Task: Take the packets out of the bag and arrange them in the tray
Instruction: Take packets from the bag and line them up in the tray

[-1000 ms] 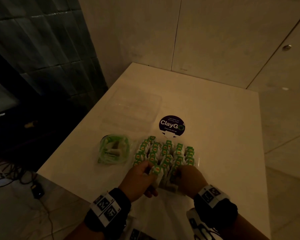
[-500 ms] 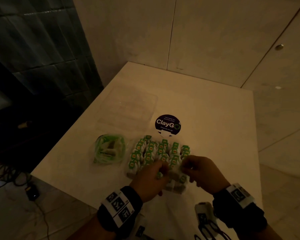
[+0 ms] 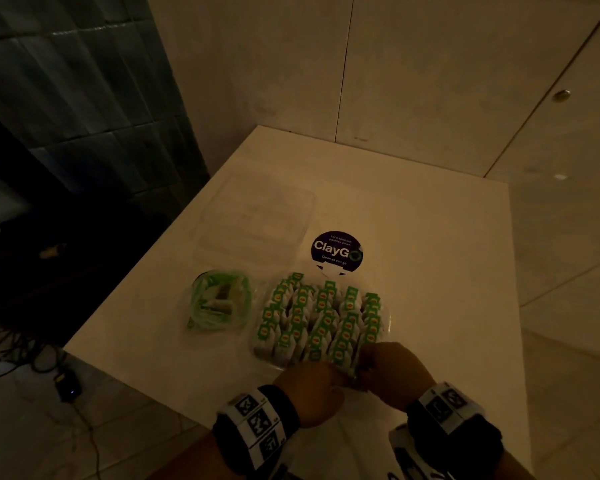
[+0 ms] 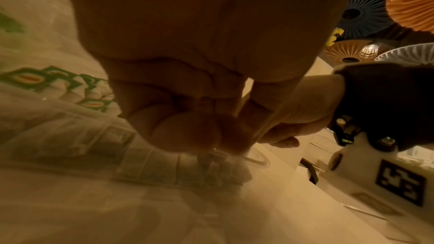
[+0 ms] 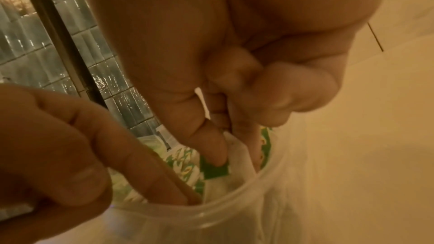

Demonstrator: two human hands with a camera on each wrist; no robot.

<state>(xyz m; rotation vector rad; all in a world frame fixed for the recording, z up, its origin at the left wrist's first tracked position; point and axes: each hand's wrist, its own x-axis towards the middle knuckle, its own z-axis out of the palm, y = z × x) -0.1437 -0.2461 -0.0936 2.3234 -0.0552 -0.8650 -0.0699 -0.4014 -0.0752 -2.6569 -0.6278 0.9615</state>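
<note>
A clear plastic tray (image 3: 389,318) on the white table holds several rows of white packets with green labels (image 3: 323,317). My right hand (image 3: 362,363) is at the tray's near right corner. Its thumb and fingers (image 5: 239,157) pinch a white packet (image 5: 232,179) standing just inside the tray rim (image 5: 211,209). My left hand (image 3: 340,375) sits beside it with curled fingers (image 4: 199,133) at the near rim (image 4: 256,160), seemingly pinching it. The clear bag (image 3: 219,301) with green print lies left of the tray with a few packets inside.
A clear lid or second tray (image 3: 257,216) lies behind the bag. A round dark sticker (image 3: 336,251) is on the table behind the tray. The table's left edge (image 3: 125,306) drops to a floor with cables. Walls stand behind.
Both hands have come together at the tray's near right corner. The right hand has brought its packet down into that corner.
</note>
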